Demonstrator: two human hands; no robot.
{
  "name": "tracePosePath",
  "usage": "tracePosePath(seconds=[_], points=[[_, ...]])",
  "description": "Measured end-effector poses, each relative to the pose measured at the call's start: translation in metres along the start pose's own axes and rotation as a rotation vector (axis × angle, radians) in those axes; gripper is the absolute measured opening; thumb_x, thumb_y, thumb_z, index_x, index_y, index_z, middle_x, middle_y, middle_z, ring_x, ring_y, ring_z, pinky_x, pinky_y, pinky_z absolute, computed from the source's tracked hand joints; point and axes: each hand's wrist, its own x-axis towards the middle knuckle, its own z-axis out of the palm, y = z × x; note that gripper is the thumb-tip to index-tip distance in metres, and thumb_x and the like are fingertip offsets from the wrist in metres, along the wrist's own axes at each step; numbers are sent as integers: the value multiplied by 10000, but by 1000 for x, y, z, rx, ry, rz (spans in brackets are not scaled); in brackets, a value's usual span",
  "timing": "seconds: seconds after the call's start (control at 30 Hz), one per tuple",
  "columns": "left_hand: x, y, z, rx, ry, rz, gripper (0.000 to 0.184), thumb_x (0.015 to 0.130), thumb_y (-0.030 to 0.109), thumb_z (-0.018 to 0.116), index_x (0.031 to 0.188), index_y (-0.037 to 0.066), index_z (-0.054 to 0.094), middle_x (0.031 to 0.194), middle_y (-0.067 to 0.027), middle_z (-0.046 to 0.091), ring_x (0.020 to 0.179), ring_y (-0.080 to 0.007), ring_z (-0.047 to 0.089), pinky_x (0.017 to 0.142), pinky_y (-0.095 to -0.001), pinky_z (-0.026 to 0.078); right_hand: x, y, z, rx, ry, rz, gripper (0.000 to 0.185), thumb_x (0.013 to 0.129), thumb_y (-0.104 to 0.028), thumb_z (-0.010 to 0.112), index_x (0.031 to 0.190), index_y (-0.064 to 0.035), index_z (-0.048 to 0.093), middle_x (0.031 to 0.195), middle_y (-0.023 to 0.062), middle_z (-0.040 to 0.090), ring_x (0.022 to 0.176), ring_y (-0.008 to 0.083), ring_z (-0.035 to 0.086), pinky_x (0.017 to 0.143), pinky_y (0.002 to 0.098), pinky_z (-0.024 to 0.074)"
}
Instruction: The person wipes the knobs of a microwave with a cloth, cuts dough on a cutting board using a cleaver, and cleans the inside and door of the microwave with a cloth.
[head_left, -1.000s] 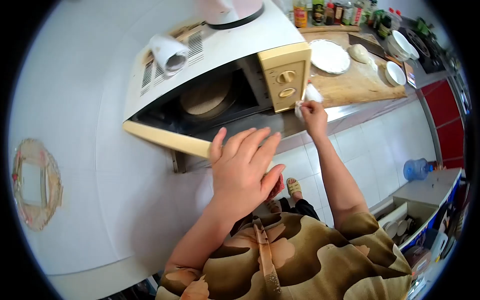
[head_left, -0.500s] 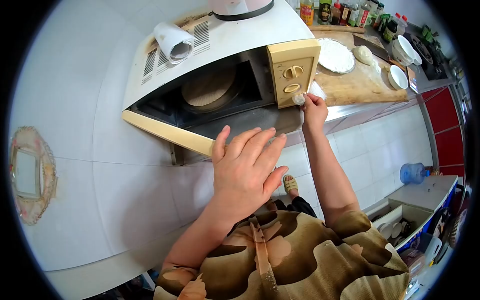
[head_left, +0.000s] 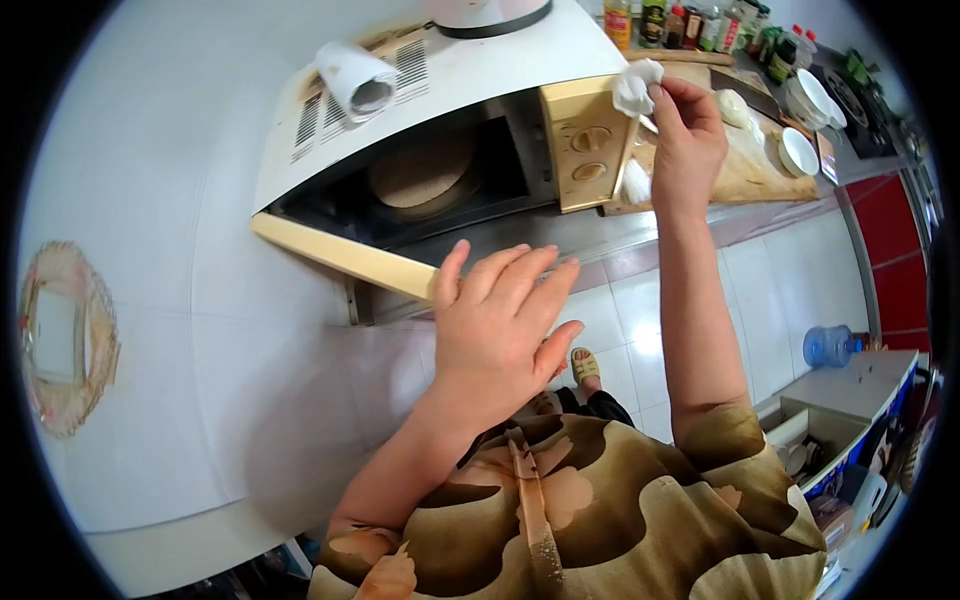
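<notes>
1 white tissue (head_left: 635, 88) in right hand (head_left: 690, 150)

Short-sleeved top (head_left: 610, 500) in wavy brown, tan and peach below the left fingers (head_left: 515, 290), dark trousers (head_left: 606, 407), yellowish sandal (head_left: 584, 362)

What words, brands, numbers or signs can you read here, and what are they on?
No text is readable.
Microwave panel: any markings around the dials are too small and blurred.
Bottles: labels visible, lettering too small to make out.
White tissue or cloth in the right hand: no writing visible.
</notes>
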Motion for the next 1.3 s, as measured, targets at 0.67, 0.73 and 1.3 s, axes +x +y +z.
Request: tracePosePath(seconds=[0.67, 0.73, 1.3], points=[[4, 0, 3, -1, 2, 30, 498, 779, 303, 778, 1242, 148, 679, 1252, -27, 645, 1174, -238, 575, 1130, -492, 270, -58, 46, 13, -722, -293, -576, 160, 839, -9, 690, 968, -102, 702, 932, 105, 660, 800, 329, 668, 694, 406, 547], [3, 0, 2, -8, 0, 38, 502, 779, 301, 779, 1247, 150, 676, 1251, -26, 645, 1175, -240, 576, 1130, -497, 270, -75, 66, 5, -804, -387, -475, 134, 837, -26, 691, 950, -98, 697, 928, 105, 654, 790, 336, 672, 681, 415, 548], [6, 1, 0, -4, -32, 14, 508, 775, 286, 784, 1249, 141, 675, 1276, -30, 631, 1190, -237, 569, 1145, -496, 258, -71, 86, -30, -841, -257, -436, 123, 823, -13, 692, 900, -108, 697, 910, 71, 672, 784, 303, 678, 666, 404, 539]])
